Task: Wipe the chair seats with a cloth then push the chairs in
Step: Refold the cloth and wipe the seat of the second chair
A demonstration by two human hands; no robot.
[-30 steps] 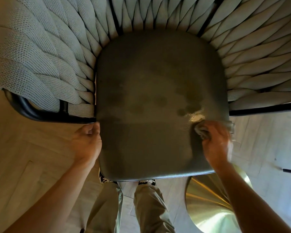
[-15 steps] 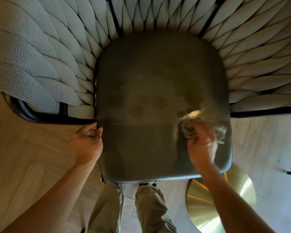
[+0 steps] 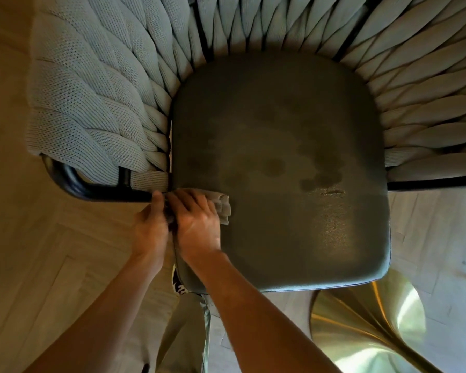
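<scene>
Midway, I judged: dark green padded chair seat [image 3: 293,162] damp-streaked, pushing-in undone.
My right hand [image 3: 197,224] pressed the folded grey cloth [image 3: 222,208] at its left edge; my left hand [image 3: 150,230] gripped that edge.

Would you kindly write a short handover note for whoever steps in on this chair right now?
Right hand: presses the cloth flat onto the chair seat at its left edge.
Left hand: beside the right, at the seat's left edge by the black frame; grip unclear.
Done: damp patches and a sheen show on the middle and front of the seat.
Left: finish the left edge and any dry spots, then push the chair in. The brass base stands at front right.
</scene>
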